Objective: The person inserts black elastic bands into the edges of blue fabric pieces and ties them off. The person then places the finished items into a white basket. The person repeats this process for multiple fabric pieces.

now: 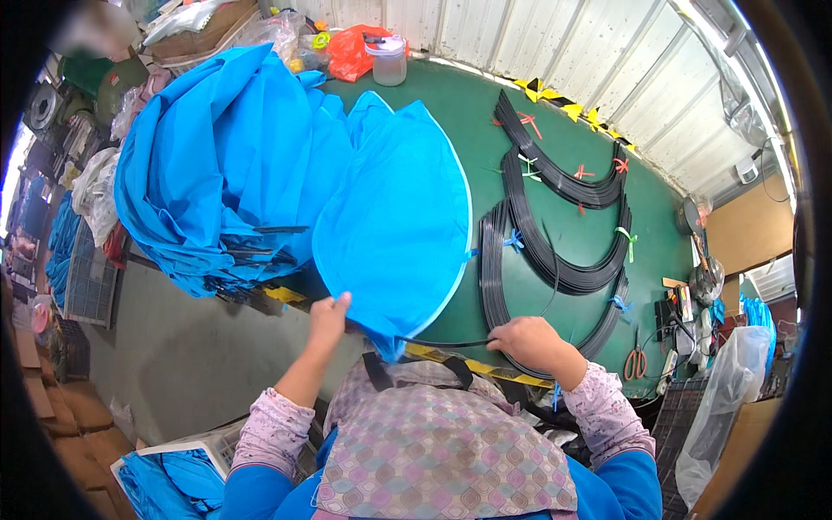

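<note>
A flat, rounded piece of blue fabric (399, 208) with a pale edging lies in front of me. Its near corner is bunched together, and my left hand (327, 321) is closed on the fabric's near edge. From that corner a thin black strip (455, 344) runs to the right, pinched between the fingers of my right hand (536, 345). The strip's left end is hidden at the fabric; its thin tail seems to curve up beyond my right hand. Curved bundles of black strips (568, 271), tied with coloured ties, lie just beyond that hand.
A large heap of blue fabric (217, 165) stands at the left. Behind it are a red plastic bag (349, 54) and a lidded clear container (389, 68) on the green table (451, 82). Orange-handled scissors (636, 360) lie at the right. A bin (165, 451) of blue fabric sits lower left.
</note>
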{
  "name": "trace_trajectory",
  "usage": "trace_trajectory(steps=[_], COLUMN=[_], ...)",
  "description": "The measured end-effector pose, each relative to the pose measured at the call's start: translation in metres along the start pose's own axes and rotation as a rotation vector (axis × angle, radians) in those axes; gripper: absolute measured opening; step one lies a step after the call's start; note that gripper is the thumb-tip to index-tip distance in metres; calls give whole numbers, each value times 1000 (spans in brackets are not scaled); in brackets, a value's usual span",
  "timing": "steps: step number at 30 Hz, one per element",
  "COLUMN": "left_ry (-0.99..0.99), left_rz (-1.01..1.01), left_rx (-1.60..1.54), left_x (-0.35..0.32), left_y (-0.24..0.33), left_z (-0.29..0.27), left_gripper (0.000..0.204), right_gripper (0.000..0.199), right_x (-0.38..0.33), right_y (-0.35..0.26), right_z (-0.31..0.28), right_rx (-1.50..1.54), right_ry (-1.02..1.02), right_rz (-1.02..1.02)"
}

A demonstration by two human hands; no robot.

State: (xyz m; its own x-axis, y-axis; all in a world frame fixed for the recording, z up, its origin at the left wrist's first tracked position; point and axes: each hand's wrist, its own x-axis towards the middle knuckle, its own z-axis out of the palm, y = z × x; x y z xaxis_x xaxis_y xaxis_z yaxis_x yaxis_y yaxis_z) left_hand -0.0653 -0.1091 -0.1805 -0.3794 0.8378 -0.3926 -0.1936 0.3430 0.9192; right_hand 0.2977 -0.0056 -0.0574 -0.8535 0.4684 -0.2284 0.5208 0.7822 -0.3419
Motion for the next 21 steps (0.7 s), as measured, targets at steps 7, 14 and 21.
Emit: trace_trajectory(steps=[7,14,21], left_ry=[-129,-416,-854], left_rz=[-157,-122,132], left_rx=[-69,457,1130], left_x=[-27,-39,3], left_y=[43,-8,13], left_z=[22,47,82], left_gripper=[44,47,55], right_gripper=[31,24,33], right_x=[20,23,-9], right_y=[-1,-3,-31], right_z=[-21,-4,-33], right_rx=[-145,-372,-137], right_ry=[200,148,-184], right_rz=[-67,-5,-68])
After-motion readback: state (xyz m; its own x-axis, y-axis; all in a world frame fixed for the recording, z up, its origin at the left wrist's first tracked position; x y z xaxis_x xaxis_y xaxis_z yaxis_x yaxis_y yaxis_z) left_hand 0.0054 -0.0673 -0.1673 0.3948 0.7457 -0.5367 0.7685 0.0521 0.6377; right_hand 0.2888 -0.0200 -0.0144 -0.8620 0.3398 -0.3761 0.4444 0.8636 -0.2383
